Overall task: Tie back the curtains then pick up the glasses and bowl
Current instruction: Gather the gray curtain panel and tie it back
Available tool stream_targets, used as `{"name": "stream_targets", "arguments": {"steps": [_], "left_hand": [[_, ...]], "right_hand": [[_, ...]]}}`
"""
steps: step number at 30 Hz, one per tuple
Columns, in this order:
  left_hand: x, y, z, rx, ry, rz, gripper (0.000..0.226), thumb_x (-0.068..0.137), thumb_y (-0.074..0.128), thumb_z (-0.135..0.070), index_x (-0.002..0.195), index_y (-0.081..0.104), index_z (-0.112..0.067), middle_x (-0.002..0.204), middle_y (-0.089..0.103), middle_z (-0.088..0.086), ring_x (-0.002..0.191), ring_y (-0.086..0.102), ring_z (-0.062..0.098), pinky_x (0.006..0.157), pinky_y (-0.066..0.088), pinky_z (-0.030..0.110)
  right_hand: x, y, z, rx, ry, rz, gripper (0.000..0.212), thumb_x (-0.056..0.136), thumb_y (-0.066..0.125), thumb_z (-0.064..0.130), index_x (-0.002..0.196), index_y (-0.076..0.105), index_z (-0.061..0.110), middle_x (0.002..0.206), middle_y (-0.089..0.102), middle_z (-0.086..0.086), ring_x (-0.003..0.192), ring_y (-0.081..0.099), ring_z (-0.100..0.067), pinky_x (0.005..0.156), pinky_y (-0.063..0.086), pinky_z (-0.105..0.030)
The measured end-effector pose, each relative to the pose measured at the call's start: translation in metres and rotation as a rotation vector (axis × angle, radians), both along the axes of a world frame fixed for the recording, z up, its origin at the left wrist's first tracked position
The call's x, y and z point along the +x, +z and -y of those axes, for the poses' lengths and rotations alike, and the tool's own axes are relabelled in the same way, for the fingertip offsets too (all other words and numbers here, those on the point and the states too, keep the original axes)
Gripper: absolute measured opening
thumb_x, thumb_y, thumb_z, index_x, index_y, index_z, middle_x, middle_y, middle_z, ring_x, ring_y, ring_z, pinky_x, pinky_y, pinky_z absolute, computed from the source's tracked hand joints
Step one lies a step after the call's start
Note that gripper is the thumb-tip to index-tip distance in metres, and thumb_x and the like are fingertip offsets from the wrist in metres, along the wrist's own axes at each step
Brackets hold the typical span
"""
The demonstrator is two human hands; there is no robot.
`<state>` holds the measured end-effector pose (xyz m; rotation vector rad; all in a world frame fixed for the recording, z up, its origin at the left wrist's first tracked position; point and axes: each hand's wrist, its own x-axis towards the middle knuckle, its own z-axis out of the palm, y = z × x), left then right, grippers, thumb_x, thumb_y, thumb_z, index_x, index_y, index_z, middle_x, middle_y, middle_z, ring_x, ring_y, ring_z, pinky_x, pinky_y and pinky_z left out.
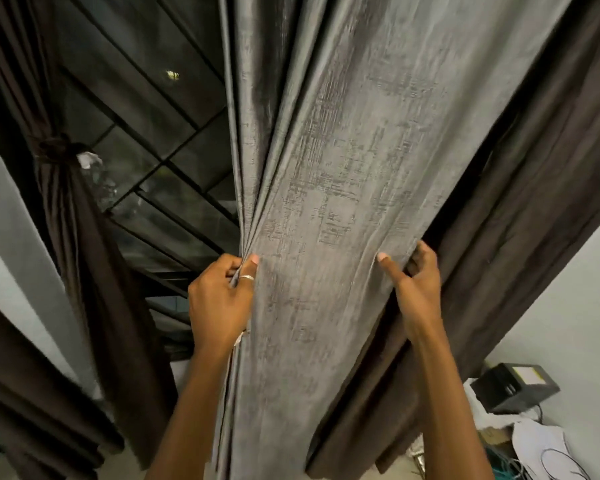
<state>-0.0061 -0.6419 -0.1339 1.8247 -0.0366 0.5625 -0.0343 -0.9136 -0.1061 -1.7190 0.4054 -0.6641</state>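
Grey curtain (343, 202) is hung through the centre of the frame. Its long axis runs from the top edge to the bottom centre, and the cloth narrows toward the hands. It is held at 2 points, at about equal height, in the lower middle.

- Left edge: gathered pleats are pinched by the left hand (219, 303), fingers curled round the folds, thumb on the front face.
- Right edge: the cloth is grasped by the right hand (418, 289), thumb pressed on the front, fingers wrapped behind.

The fabric lies directly between the 2 hands, so both are equally near. The span between them, across the long axis, is judged to need closing before a tie can go round. No tie for this panel is seen.

Just behind, at right, a brown curtain (534, 220) hangs loose. At upper left, another brown panel (84, 237) is bound by a tieback (54, 147) beside the dark window (160, 133). A black box (513, 388) sits at lower right. Glasses and bowl are not in view.
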Motion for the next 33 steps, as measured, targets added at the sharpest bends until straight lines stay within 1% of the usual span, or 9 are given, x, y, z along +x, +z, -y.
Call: {"name": "stream_targets", "arguments": {"steps": [7,10,13,16,20,24,28,31,33], "left_hand": [[-0.004,0.005,0.005,-0.035,0.002,-0.041,0.031,0.095,0.065,-0.042,0.072,0.062,-0.022,0.059,0.060,-0.005,0.053,0.055,0.010,0.054,0.046,0.030],[-0.005,0.006,0.003,-0.024,0.002,-0.040,0.032,0.095,0.065,-0.042,0.073,0.063,-0.019,0.061,0.060,-0.002,0.052,0.052,0.010,0.054,0.043,0.028],[-0.008,0.007,0.003,-0.010,0.001,-0.037,0.032,0.095,0.065,-0.043,0.073,0.063,-0.019,0.062,0.061,0.002,0.057,0.057,0.023,0.057,0.047,0.035],[-0.011,0.008,0.002,-0.010,0.011,-0.049,0.032,0.094,0.065,-0.044,0.073,0.063,-0.020,0.061,0.060,0.001,0.056,0.055,0.019,0.057,0.046,0.033],[-0.012,0.007,0.001,0.001,0.012,-0.047,0.032,0.094,0.064,-0.045,0.073,0.064,-0.021,0.059,0.059,0.000,0.051,0.048,0.011,0.056,0.044,0.031],[-0.011,0.007,0.000,0.003,0.007,-0.045,0.034,0.094,0.065,-0.046,0.072,0.063,-0.021,0.057,0.056,0.001,0.050,0.047,0.013,0.055,0.046,0.035],[-0.006,0.003,0.006,0.051,0.064,-0.035,0.035,0.094,0.063,-0.051,0.073,0.063,-0.023,0.057,0.057,-0.003,0.050,0.050,0.016,0.055,0.049,0.038],[-0.006,0.000,0.015,0.069,0.120,-0.006,0.033,0.094,0.062,-0.051,0.076,0.066,-0.023,0.061,0.060,-0.004,0.057,0.057,0.018,0.057,0.052,0.043],[-0.009,-0.001,0.020,0.084,0.135,0.009,0.030,0.094,0.063,-0.050,0.080,0.069,-0.023,0.066,0.064,-0.005,0.062,0.061,0.017,0.061,0.054,0.042]], "right_hand": [[-0.008,0.000,0.001,-0.133,-0.116,0.170,0.050,0.082,0.086,0.025,0.121,0.055,0.024,0.109,0.065,0.006,0.099,0.065,-0.006,0.086,0.054,-0.021],[-0.003,-0.012,-0.013,-0.132,-0.007,0.069,0.055,0.084,0.084,0.026,0.130,0.054,0.020,0.119,0.065,0.009,0.108,0.063,-0.001,0.094,0.054,-0.019],[0.003,-0.018,-0.016,-0.118,-0.059,0.000,0.070,0.084,0.082,0.033,0.143,0.046,0.018,0.140,0.052,0.005,0.123,0.055,-0.007,0.101,0.050,-0.028],[0.008,-0.019,-0.010,-0.098,-0.070,-0.037,0.075,0.085,0.082,0.036,0.146,0.042,0.019,0.141,0.050,0.007,0.125,0.052,-0.008,0.104,0.049,-0.032],[0.013,-0.020,0.003,-0.041,0.011,-0.071,0.057,0.085,0.082,0.035,0.132,0.052,0.023,0.119,0.066,0.010,0.110,0.066,-0.012,0.097,0.057,-0.038],[0.010,-0.012,0.021,0.067,0.107,-0.058,0.025,0.086,0.081,0.023,0.108,0.070,0.018,0.100,0.076,0.009,0.092,0.074,-0.009,0.081,0.059,-0.029],[0.000,-0.009,0.016,-0.204,-0.186,-0.065,0.016,0.086,0.080,0.023,0.086,0.065,0.020,0.072,0.061,0.011,0.064,0.057,-0.003,0.067,0.047,-0.024],[-0.015,-0.028,-0.019,-0.473,-0.334,0.071,0.025,0.089,0.076,0.014,0.074,0.056,0.015,0.074,0.055,-0.001,0.062,0.048,-0.013,0.064,0.040,-0.030],[-0.021,-0.041,-0.050,-0.537,-0.280,0.167,0.008,0.091,0.073,0.009,0.086,0.068,0.007,0.084,0.058,-0.004,0.070,0.050,-0.009,0.068,0.042,-0.021]]}}
